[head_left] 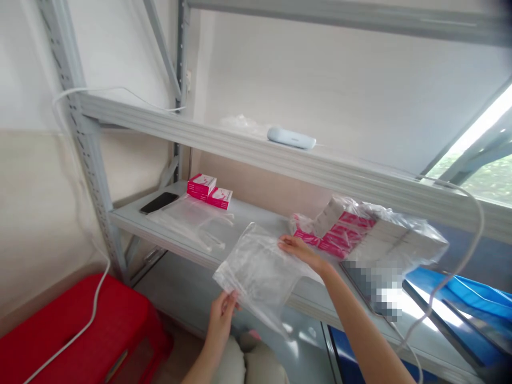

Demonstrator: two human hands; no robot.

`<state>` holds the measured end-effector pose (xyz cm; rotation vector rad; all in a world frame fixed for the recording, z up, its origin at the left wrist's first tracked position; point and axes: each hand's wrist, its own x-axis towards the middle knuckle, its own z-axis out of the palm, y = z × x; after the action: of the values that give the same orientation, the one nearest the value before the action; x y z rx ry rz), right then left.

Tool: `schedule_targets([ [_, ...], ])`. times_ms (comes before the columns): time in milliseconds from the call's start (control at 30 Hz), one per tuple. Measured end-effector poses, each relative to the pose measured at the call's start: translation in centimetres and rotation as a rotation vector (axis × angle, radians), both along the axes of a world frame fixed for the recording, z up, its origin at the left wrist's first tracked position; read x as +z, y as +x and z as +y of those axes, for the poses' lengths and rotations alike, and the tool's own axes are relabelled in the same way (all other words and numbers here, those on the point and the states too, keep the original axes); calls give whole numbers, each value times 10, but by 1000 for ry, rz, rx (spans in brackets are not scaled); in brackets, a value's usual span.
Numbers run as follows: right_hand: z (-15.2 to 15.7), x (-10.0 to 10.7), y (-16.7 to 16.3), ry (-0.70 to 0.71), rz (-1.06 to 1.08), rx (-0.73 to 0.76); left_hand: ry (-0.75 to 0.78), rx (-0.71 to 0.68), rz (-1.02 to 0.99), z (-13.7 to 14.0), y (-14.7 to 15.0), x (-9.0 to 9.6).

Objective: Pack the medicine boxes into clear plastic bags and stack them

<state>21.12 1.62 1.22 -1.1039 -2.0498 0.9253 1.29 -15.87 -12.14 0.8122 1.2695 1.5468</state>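
A clear plastic bag (258, 269) hangs over the front edge of the grey metal shelf (132, 216). My left hand (223, 309) pinches its lower left corner below the shelf edge. My right hand (298, 249) presses on the bag's upper right edge, on the shelf. Just right of that hand lies a large clear bag stuffed with several pink-and-white boxes (360, 234).
Two pink boxes (209, 190), a black phone (159, 202) and more clear bags (192, 216) lie at the shelf's left end. A pale blue case (291, 138) sits on the upper shelf. A red stool (80, 330) with a white cable (86, 325) stands at lower left; a blue bin (472, 298) at right.
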Motion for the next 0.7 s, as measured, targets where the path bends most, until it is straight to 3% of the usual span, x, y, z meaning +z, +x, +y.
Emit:
schedule_targets([
  [167, 11, 30, -41, 8, 49, 45, 107, 129, 19, 6, -49, 50],
  [333, 52, 46, -128, 95, 14, 129, 208, 330, 42, 29, -111, 80],
  [533, 120, 39, -242, 208, -263, 92, 215, 568, -63, 71, -172, 85],
  [700, 147, 23, -301, 238, -405, 20, 196, 584, -165, 92, -196, 71],
])
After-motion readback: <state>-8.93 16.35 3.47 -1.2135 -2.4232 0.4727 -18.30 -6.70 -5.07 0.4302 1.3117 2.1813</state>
